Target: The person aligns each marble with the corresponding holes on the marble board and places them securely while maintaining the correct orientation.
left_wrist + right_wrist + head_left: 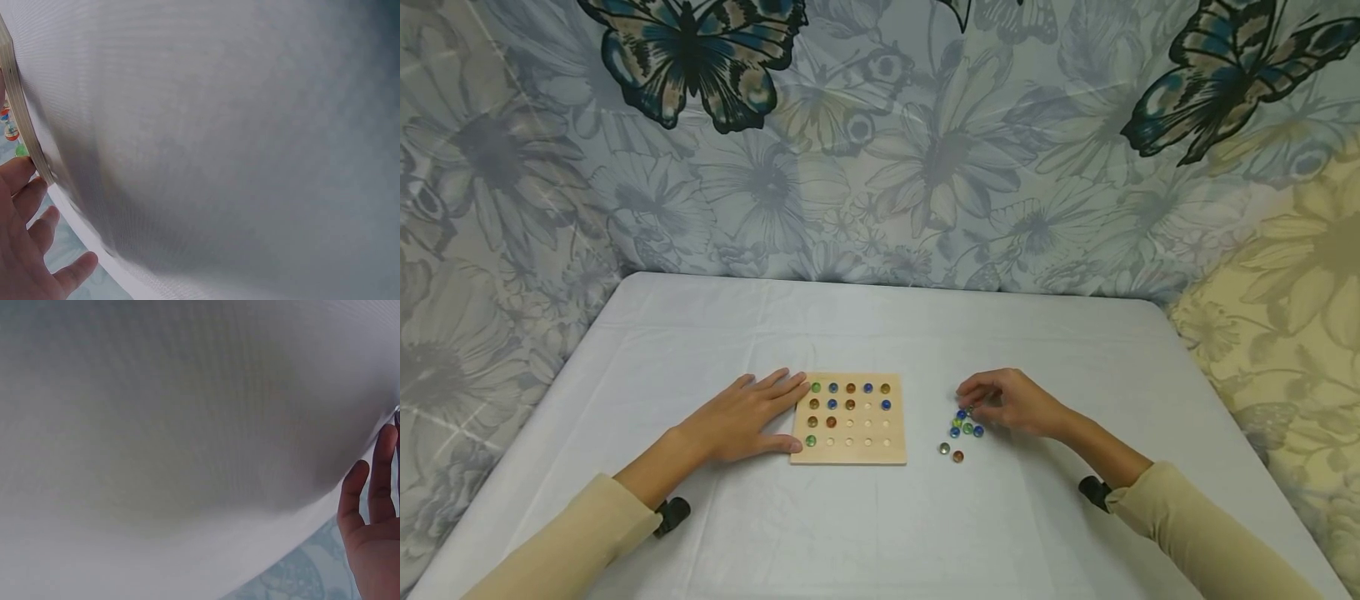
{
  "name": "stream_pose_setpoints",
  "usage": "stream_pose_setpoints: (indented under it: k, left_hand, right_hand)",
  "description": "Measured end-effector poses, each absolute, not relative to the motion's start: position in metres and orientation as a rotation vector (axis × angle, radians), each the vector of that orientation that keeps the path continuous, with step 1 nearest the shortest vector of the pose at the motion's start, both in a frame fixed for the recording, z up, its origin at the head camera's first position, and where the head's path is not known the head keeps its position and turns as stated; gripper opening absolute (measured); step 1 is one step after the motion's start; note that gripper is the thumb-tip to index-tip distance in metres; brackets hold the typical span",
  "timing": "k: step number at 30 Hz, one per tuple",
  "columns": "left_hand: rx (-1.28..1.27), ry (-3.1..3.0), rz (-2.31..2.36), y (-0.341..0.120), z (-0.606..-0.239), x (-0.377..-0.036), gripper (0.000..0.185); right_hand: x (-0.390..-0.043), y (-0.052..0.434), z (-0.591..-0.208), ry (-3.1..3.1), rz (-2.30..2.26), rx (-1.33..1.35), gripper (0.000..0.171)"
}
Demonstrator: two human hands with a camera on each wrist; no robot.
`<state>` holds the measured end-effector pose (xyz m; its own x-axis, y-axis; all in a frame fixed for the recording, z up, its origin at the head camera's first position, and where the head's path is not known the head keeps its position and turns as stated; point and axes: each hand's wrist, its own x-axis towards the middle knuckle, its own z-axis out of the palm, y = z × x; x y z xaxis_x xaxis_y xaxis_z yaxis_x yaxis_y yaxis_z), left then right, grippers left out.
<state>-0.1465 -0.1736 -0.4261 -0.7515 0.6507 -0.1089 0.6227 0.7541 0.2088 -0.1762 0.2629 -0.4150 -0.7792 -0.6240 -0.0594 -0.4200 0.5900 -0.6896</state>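
Observation:
A square-cornered wooden board (880, 454) with rows of round hollows lies flat on the table. Glass marbles fill its top row, most of the second row, and a few hollows at the left of the lower rows. My left hand (741, 421) rests against the board's left side, fingers spread, thumb at the lower corner; in the left wrist view its fingertips touch the board's edge (25, 119). To the right, my right hand (1018, 404) hovers over a loose cluster of marbles (967, 428), fingers loosely bent, thumb apart from the fingertips. One marble is partly hidden beneath the fingers.
Two marbles, one clear (944, 448) and one amber (958, 457), lie a little in front of the cluster. A white cloth (865, 533) covers the table. Behind the far edge hangs a fabric backdrop (925, 167) with flowers and butterflies.

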Motion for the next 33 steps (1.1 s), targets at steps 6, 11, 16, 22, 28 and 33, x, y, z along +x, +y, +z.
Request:
stream_pose_setpoints:
  k: [6, 11, 16, 22, 28, 33]
  left_hand:
    - [1.013, 2.775, 0.235, -0.174, -0.426, -0.146, 0.088]
    - [1.018, 2.776, 0.235, -0.174, -0.424, -0.146, 0.088]
    - [1.014, 2.767, 0.252, -0.174, -0.422, -0.146, 0.088]
    - [1.007, 2.759, 0.250, -0.173, -0.422, -0.145, 0.087]
    - [1.011, 2.765, 0.250, -0.173, -0.422, -0.144, 0.087]
    - [1.018, 2.773, 0.244, -0.174, -0.422, -0.145, 0.087]
  right_hand:
    - [-0.179, 0.259, -0.409, 2.560, -0.952, -0.896, 0.027]
    - [-0.184, 0.249, -0.400, 2.572, -0.953, -0.895, 0.027]
    - [-0.190, 0.236, -0.391, 2.588, -0.950, -0.926, 0.027]
    - [-0.194, 0.219, -0.384, 2.561, -0.948, -0.953, 0.028]
    - [-0.197, 0.201, -0.384, 2.541, -0.961, -0.979, 0.029]
    - [-0.199, 0.188, -0.386, 2.527, -0.985, -1.001, 0.031]
